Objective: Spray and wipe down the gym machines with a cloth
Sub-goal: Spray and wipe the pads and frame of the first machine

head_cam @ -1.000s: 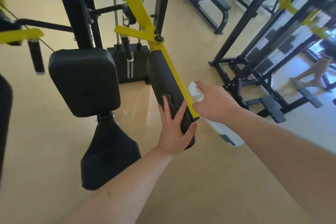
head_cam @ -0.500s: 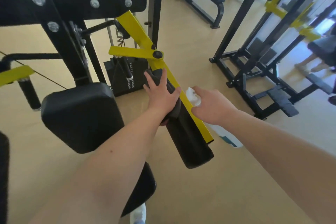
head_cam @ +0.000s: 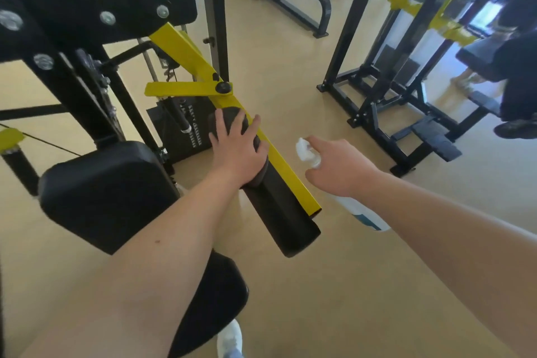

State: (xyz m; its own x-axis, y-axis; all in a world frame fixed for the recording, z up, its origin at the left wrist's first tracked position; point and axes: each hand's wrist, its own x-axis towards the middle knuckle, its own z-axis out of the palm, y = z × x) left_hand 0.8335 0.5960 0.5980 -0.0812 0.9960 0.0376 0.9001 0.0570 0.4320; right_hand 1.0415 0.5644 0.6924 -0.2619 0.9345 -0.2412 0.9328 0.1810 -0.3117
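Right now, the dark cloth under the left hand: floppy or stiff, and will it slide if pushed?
Probably floppy: the cloth follows the rounded top of the arm pad. Likely light: the left hand pins it with flat fingers alone. It should slide on the pad's smooth-looking cover, though it may bunch.

Bar [head_cam: 186, 52]: yellow. Pad [head_cam: 279, 212] along it: black. Cloth [head_cam: 228, 119] on the pad's upper end: dark grey, maybe black, hard to separate from the pad. Bottle [head_cam: 364, 216] right of bar: white, blue-green label patch. Seat pads [head_cam: 107, 195] left of bar: black. Frame [head_cam: 72, 3] above bar: black, silver bolts [head_cam: 107, 18]. Floor [head_cam: 334, 285]: tan. Shoe [head_cam: 231, 337] below bar: white.
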